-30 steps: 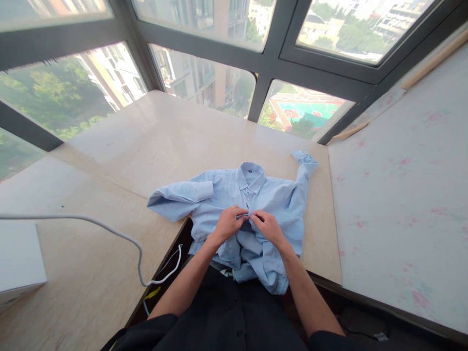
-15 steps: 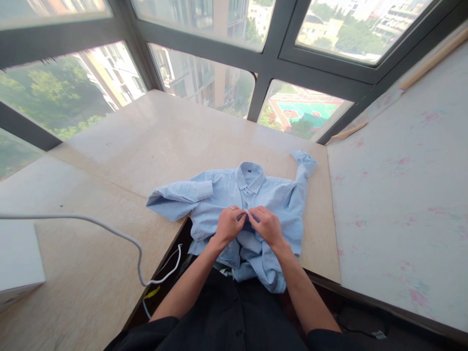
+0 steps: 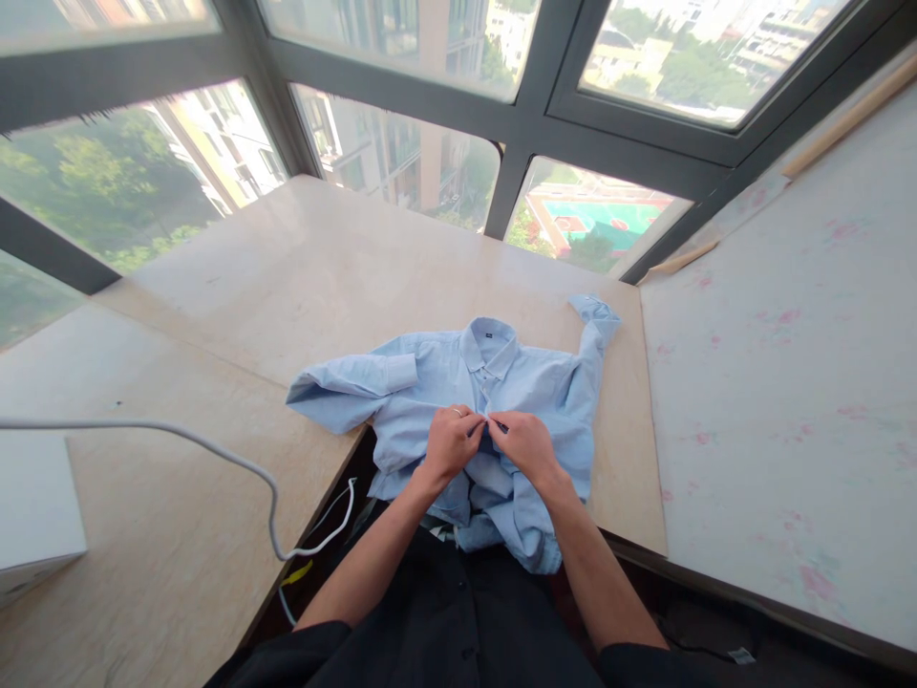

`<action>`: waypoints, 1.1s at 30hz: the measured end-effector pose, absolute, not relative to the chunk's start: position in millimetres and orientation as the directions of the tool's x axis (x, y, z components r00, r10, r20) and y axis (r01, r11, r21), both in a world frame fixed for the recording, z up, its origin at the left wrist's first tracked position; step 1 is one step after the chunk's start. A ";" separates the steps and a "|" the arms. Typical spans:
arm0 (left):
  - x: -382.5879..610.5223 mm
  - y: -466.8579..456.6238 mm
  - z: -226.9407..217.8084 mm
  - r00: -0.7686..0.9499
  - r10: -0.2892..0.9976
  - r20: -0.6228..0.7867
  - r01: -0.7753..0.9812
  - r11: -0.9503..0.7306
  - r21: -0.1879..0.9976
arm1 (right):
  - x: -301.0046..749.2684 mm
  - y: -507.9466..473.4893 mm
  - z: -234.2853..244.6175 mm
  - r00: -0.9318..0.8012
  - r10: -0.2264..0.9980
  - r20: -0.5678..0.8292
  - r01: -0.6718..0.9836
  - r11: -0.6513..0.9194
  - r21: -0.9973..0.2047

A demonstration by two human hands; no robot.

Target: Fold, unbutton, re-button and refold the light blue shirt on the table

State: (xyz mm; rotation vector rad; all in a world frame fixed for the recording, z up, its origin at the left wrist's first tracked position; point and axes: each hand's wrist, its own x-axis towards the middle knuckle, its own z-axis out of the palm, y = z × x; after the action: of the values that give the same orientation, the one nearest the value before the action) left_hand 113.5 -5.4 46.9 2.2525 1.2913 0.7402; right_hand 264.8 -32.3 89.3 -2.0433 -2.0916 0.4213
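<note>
A light blue button-up shirt point(image 3: 541, 373) lies face up, its collar point(image 3: 489, 346) toward the window and its lower part bunched over the counter's front edge. My left hand point(image 3: 453, 441) pinches the front placket a little below the collar. Close beside it, my right hand point(image 3: 522, 442) pinches the other side of the same front opening. The fingertips of both hands nearly meet, and they hide whatever button or buttonhole is between them. One sleeve point(image 3: 351, 382) is folded back on the left; the other sleeve point(image 3: 593, 334) stretches up on the right.
The shirt rests on a beige stone-look counter point(image 3: 250, 277) below grey-framed windows. A white cable point(image 3: 244, 463) curves across the left side, near a white box point(image 3: 39, 502). Floral wallpaper point(image 3: 780, 401) covers the wall on the right. A dark gap opens under the counter's front edge.
My fingers have shifted slightly at the placket, with the right hand's fingers turned a bit. The shirt stays in place.
</note>
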 end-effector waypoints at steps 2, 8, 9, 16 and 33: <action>113.7 -6.1 47.2 0.427 0.870 0.246 0.651 -0.485 0.584 | 262.0 -33.0 93.9 -0.022 0.996 -0.088 0.968 -0.001 -0.250; 115.5 -9.2 48.4 0.415 0.861 0.295 0.658 -0.507 0.557 | 257.3 -37.5 90.1 -0.006 1.000 -0.025 0.982 0.001 -0.187; 115.8 -9.7 48.3 0.416 0.858 0.300 0.659 -0.512 0.552 | 257.6 -38.1 87.6 -0.007 1.000 -0.014 0.981 0.004 -0.196; 116.2 -12.7 47.7 0.381 0.874 0.303 0.634 -0.485 0.603 | 264.3 -39.5 73.4 -0.002 1.000 0.031 0.917 0.014 -0.398; 117.7 -12.7 40.6 0.256 0.949 0.182 0.442 -0.282 0.852 | 275.2 -39.2 67.5 0.110 0.993 -0.049 0.475 -0.096 -0.875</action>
State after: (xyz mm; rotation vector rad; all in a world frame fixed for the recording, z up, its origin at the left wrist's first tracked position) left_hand 117.7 -12.7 40.6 1.8479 1.2662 0.9475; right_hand 275.2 -39.2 67.5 -1.6710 -1.4526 0.9132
